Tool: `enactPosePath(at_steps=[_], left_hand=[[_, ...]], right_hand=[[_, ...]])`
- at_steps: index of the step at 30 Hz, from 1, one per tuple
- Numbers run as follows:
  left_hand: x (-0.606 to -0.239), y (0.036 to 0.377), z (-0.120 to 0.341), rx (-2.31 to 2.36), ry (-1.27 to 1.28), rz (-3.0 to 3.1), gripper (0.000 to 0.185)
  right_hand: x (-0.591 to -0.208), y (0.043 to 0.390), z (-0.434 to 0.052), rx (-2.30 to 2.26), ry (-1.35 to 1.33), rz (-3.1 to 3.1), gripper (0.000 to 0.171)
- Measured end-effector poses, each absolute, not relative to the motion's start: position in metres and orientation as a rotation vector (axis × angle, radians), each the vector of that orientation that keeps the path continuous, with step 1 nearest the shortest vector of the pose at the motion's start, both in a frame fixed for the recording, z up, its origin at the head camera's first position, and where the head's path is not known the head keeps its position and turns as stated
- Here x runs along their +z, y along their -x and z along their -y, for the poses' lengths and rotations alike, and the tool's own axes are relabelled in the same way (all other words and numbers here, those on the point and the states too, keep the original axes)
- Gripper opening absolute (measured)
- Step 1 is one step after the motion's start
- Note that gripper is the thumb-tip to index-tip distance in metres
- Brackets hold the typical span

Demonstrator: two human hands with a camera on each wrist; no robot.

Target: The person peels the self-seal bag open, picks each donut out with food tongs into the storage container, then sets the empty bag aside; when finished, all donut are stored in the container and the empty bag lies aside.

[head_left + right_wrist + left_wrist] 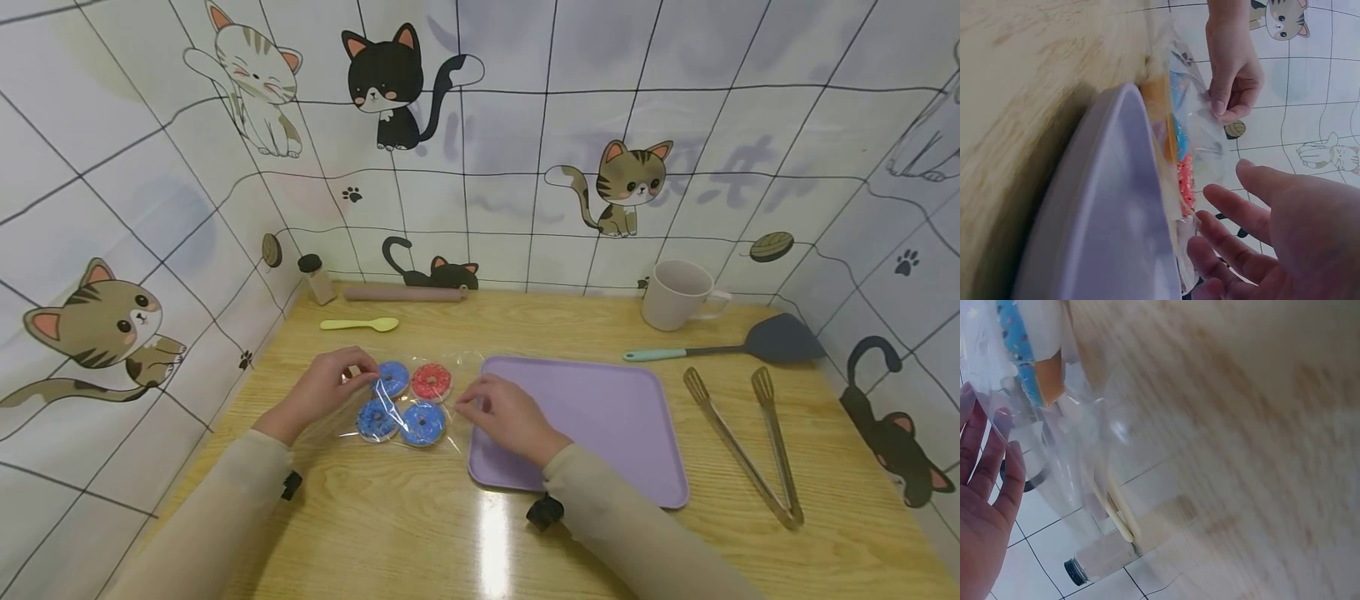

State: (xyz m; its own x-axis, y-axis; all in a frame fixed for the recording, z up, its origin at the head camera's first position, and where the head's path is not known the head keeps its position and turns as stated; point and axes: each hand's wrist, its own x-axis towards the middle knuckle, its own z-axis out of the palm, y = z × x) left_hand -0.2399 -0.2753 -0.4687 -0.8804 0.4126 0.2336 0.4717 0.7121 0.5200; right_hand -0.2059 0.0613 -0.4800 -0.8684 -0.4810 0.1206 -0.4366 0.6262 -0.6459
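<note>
A clear plastic bag (450,367) lies on the wooden table (420,533) with several toy doughnuts inside: three blue ones (422,422) and a red one (431,381). My left hand (358,371) pinches the bag's left edge; the right wrist view shows its thumb and fingers (1221,103) closed on the film (1200,125). My right hand (472,404) hovers at the bag's right edge, over the left rim of a purple tray (592,417). In the right wrist view its fingers (1229,206) are spread and hold nothing. The left wrist view shows my left hand (997,444) against the bag (1054,462).
Right of the tray lie metal tongs (742,442). Behind it are a dark spatula (750,342) and a pale mug (675,293). At the back left are a yellow spoon (360,324), a pink rolling pin (405,293) and a small capped bottle (318,277). Cat-patterned walls enclose three sides.
</note>
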Motion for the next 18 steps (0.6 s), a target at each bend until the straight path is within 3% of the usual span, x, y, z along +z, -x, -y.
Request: enactPosePath(at_steps=[10, 18], left_hand=[[-0.4663, 0.2377, 0.2722, -0.911, 0.734, 2.815, 0.005], [-0.4690, 0.2390, 0.2733, -0.893, 0.736, 2.822, 0.007]], right_hand=[[-0.4856, 0.2079, -0.0530, -1.137, 0.708, -2.784, 0.006], [-0.4766, 0.2044, -0.0546, -1.451, 0.601, -2.609, 0.008]])
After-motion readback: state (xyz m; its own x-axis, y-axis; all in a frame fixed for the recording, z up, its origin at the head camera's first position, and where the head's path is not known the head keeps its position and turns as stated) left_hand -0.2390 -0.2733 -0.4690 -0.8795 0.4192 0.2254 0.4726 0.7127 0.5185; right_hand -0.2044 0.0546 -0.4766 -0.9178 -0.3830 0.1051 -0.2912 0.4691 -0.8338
